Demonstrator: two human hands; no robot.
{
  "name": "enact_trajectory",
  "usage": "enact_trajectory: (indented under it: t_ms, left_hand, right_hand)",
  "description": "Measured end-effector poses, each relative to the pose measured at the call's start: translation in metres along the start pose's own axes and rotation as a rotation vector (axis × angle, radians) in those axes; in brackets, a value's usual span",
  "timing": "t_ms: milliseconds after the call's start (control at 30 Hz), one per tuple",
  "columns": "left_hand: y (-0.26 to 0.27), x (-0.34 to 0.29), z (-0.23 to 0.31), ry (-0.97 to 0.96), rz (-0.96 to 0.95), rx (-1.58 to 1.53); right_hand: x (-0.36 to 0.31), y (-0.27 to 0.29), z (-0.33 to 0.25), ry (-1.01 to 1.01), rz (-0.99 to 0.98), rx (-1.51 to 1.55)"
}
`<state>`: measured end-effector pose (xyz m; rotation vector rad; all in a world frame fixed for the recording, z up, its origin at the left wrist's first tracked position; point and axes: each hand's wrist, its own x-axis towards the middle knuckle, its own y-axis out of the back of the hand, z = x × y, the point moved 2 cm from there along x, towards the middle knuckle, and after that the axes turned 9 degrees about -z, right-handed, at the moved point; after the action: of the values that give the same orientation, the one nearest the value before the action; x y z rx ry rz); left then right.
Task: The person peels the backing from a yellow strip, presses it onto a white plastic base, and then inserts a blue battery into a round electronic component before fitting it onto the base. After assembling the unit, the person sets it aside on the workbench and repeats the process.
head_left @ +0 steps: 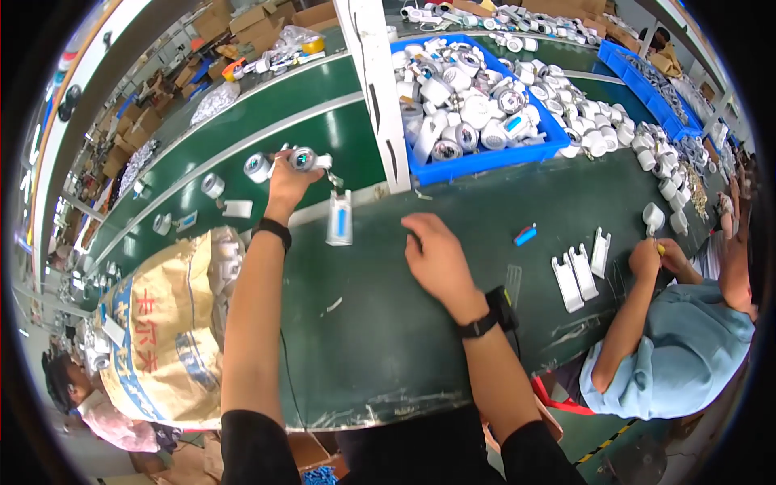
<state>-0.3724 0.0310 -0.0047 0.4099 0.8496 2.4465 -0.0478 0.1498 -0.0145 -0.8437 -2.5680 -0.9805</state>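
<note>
My left hand (288, 184) reaches to the table's far edge, beside the green belt. Its fingers are closed round a white round device head (304, 159) with a dark circular face turned up. Hanging by its joint, a white handle (340, 218) with a blue cell in it is below and right of that hand. My right hand (440, 259) is over the middle of the green table, fingers slightly bent and apart, holding nothing. A loose blue cylindrical cell (525, 235) lies to its right.
A blue bin (493, 164) heaped with white devices stands beyond a white post (376, 97). A large printed sack (166, 331) is at left. Several white handles (584, 275) lie near a co-worker in a blue shirt (675, 347). More white heads (212, 186) sit on the belt.
</note>
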Motion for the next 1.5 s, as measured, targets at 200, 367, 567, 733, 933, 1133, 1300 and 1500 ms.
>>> enact_trajectory:
  t_ms: [200, 367, 567, 733, 933, 1133, 1300, 1500]
  left_hand:
    - [-0.010, 0.087, -0.037, 0.195, 0.190, 0.297]
    - [0.026, 0.079, -0.057, 0.112, 0.185, 0.397]
    - [0.050, -0.094, 0.024, 0.032, -0.097, 0.256]
    - [0.088, -0.257, 0.029, 0.116, -0.229, 0.399]
    - [0.162, -0.344, -0.049, 0.320, -0.055, 0.561]
    - [0.159, -0.332, -0.040, 0.232, 0.028, 0.696]
    - [0.138, -0.301, -0.045, 0.414, -0.128, 0.779]
    - [0.137, -0.287, -0.071, 0.385, -0.054, 0.953]
  right_hand:
    - [-0.001, 0.002, -0.010, 0.060, -0.020, -0.165]
    - [-0.001, -0.004, -0.019, 0.054, -0.016, -0.148]
    - [-0.008, -0.008, -0.015, 0.057, -0.060, -0.059]
    - [-0.009, -0.021, -0.020, 0.158, -0.108, -0.051]
    - [-0.014, -0.026, -0.039, 0.218, -0.164, -0.002]
    - [-0.025, -0.044, -0.043, 0.250, -0.299, 0.044]
    - [-0.028, -0.048, -0.048, 0.272, -0.350, 0.041]
    - [-0.029, -0.047, -0.048, 0.274, -0.380, 0.001]
